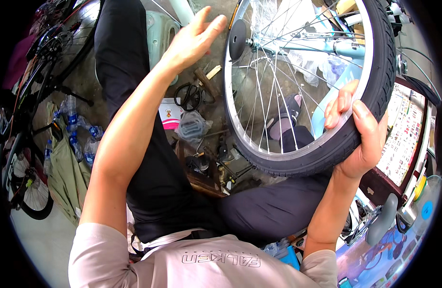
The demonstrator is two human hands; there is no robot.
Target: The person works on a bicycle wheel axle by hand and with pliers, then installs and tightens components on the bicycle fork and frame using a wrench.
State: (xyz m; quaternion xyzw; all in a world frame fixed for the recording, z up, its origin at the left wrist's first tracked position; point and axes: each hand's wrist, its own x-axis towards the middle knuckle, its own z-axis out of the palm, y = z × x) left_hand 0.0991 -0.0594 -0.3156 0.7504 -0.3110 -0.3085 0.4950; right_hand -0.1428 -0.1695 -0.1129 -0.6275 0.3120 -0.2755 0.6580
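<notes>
A bicycle wheel (pixel 268 169) with a black tyre, silver rim and thin spokes is held upright at a tilt over my right leg. My right hand (pixel 357 128) grips its tyre and rim at the lower right, fingers reaching through to the inner side. A small black disc (pixel 237 39) shows at the wheel's left side, by the hub. My left hand (pixel 195 41) is raised left of the wheel, fingers extended and apart, holding nothing visible. Light blue tubing (pixel 302 44) shows through the spokes, and a pale green part (pixel 158 31) lies beyond my left hand.
Bicycles (pixel 34 177) stand at the left, near plastic bottles (pixel 90 149) and olive cloth (pixel 62 173). Black cables (pixel 187 96), a pink-and-white packet (pixel 169 115), clear bags (pixel 192 127) and metal tools litter the floor. A printed board (pixel 398 139) and grey saddle (pixel 381 218) are at right.
</notes>
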